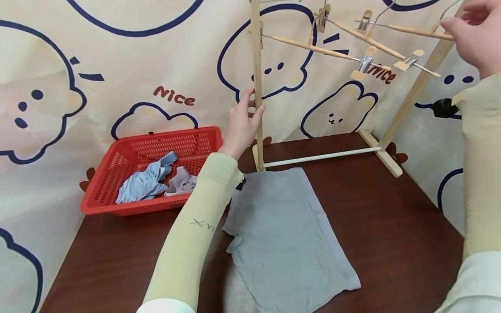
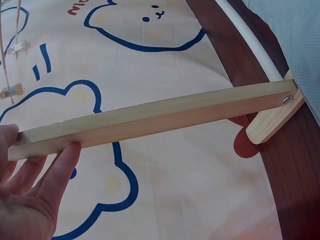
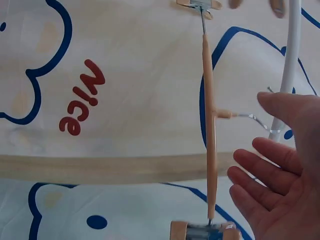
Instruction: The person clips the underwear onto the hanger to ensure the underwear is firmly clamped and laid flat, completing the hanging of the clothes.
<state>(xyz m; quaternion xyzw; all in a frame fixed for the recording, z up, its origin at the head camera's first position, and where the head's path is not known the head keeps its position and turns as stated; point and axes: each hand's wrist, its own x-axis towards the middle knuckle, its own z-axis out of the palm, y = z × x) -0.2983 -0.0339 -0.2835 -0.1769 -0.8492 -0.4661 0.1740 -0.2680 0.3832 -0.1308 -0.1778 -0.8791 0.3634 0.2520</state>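
My left hand [image 1: 240, 128] holds the upright wooden post [image 1: 257, 56] of a small clothes rack, its thumb on one side and its fingers on the other. In the right wrist view my right hand [image 3: 280, 175] is spread with relaxed fingers beside a wooden clip hanger [image 3: 210, 120]. That hanger hooks over the rack's white rail [image 3: 291, 55], and the palm faces it without gripping. In the head view two more clip hangers hang to the left, their clips holding nothing. Grey shorts [image 1: 285, 234] lie flat on the table below, waistband toward the right.
A red plastic basket [image 1: 98, 206] stands at the back left, holding a light blue garment [image 1: 142, 184] and a pale lilac one [image 1: 183, 180]. Low across the rack runs a white bar [image 1: 321, 156]. Behind hangs a cartoon-printed sheet [image 1: 156, 65]. The table [image 1: 391, 234] is dark brown.
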